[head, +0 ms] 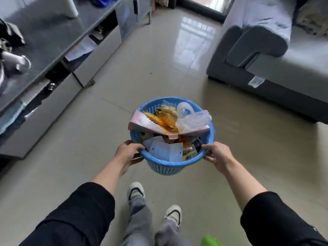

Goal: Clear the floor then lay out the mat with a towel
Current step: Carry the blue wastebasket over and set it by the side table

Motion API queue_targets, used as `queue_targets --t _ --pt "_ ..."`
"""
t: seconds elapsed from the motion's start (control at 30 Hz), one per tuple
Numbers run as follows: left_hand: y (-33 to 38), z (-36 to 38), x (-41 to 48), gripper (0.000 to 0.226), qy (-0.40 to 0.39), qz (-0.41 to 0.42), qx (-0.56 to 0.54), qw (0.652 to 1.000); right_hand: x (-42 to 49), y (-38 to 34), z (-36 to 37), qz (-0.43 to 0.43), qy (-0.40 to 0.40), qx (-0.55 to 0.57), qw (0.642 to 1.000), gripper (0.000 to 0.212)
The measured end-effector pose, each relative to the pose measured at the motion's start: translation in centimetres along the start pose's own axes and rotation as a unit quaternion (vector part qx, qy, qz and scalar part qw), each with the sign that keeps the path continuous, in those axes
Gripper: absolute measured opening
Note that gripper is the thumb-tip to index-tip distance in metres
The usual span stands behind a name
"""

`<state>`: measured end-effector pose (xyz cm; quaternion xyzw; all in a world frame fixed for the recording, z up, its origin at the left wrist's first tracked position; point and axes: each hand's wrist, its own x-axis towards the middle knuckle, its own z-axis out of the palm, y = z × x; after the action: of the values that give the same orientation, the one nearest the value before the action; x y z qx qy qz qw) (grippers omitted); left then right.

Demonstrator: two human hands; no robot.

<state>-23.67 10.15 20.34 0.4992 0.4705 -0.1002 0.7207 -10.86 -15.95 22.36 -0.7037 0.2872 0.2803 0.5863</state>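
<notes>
1. The tiled floor (pixel 159 71) is the widest thing in view, glossy and pale, and it runs under the blue basket, which serves as the landmark here.
2. A grey sofa (pixel 266 55) stands well apart from the basket, beyond it and to its right.
3. A long dark cabinet (pixel 53 41) with open shelves stands well apart from the basket, on its left.
4. The blue basket (pixel 170 166), a round plastic bin with a slotted wall, sits in the middle of the view in front of the person's shoes (pixel 173 213); whether its base touches the floor cannot be told.
5. A bent pink carton (pixel 138 122) lies across the top of the basket, reaching past its left rim.
6. A clear plastic bag (pixel 195 119) rests on the carton at the basket's right side.
7. Yellow wrappers (pixel 165 116) lie between carton and bag, inside the basket's far half.
8. The left hand (pixel 127 152) grips the basket's near-left rim, thumb over the edge and fingers curled under.
9. The right hand (pixel 219 153) grips the near-right rim the same way, thumb on top, fingers below.
</notes>
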Motion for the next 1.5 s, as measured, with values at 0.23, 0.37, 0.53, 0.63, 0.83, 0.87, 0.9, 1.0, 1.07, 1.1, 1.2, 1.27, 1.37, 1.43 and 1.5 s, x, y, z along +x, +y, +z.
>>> queue_targets --t 0.23,0.37,0.53,0.63,0.83,0.87,0.9,1.0,1.07,1.1,1.2,1.27,1.37,1.43,1.5 --pt "-0.9 -14.1 -14.6 0.021 0.038 -0.048 -0.001 0.998 -15.1 2.2 7.4 0.01 -0.067 -0.068 0.995 0.015" --pt "-4.1 -24.6 -21.7 0.028 0.051 -0.071 0.043 0.995 -23.9 6.4 13.4 0.019 -0.091 -0.098 0.991 0.016" --pt "-10.0 -39.2 -29.2 0.037 0.082 -0.062 0.03 0.994 -35.2 14.3 22.6 0.023 -0.122 -0.123 0.985 0.015" --pt "-14.0 -47.1 -33.5 0.04 0.1 -0.064 0.016 0.993 -40.9 19.1 27.7 0.024 -0.149 -0.144 0.978 0.018" --pt "-21.8 -59.0 -40.5 0.033 0.163 -0.101 -0.032 0.981 -50.0 27.5 36.3 0.028 -0.194 -0.196 0.961 0.013" --pt "-22.9 -60.4 -41.3 0.03 0.177 -0.116 -0.039 0.977 -51.1 28.7 37.6 0.027 -0.202 -0.205 0.957 0.013" --pt "-24.2 -62.3 -42.1 0.028 0.191 -0.138 -0.046 0.971 -52.2 30.2 39.2 0.028 -0.213 -0.218 0.952 0.015" --pt "-27.0 -66.3 -42.9 0.035 0.23 -0.206 -0.047 0.95 -54.4 34.1 42.8 0.032 -0.234 -0.256 0.938 0.018" --pt "-29.0 -68.9 -43.1 0.05 0.246 -0.235 -0.055 0.939 -55.1 37.0 45.5 0.033 -0.248 -0.277 0.928 0.018" --pt "-30.0 -70.0 -43.1 0.054 0.246 -0.248 -0.059 0.935 -55.4 38.3 46.6 0.033 -0.256 -0.288 0.922 0.018" --pt "-33.8 -73.7 -43.2 0.058 0.233 -0.264 -0.099 0.931 -56.4 42.5 50.0 0.033 -0.275 -0.319 0.906 0.019" --pt "-35.8 -76.0 -43.3 0.061 0.223 -0.265 -0.117 0.931 -57.2 44.7 52.1 0.035 -0.283 -0.327 0.901 0.019" --pt "-38.3 -80.6 -43.1 0.052 0.268 -0.278 -0.129 0.913 -58.6 48.7 56.1 0.038 -0.291 -0.349 0.89 0.018" --pt "-39.7 -83.5 -42.6 0.031 0.289 -0.287 -0.125 0.905 -59.6 51.4 58.4 0.041 -0.292 -0.357 0.886 0.017" --pt "-41.4 -86.6 -41.6 0.01 0.294 -0.278 -0.153 0.902 -60.3 54.3 60.7 0.042 -0.297 -0.356 0.885 0.017"
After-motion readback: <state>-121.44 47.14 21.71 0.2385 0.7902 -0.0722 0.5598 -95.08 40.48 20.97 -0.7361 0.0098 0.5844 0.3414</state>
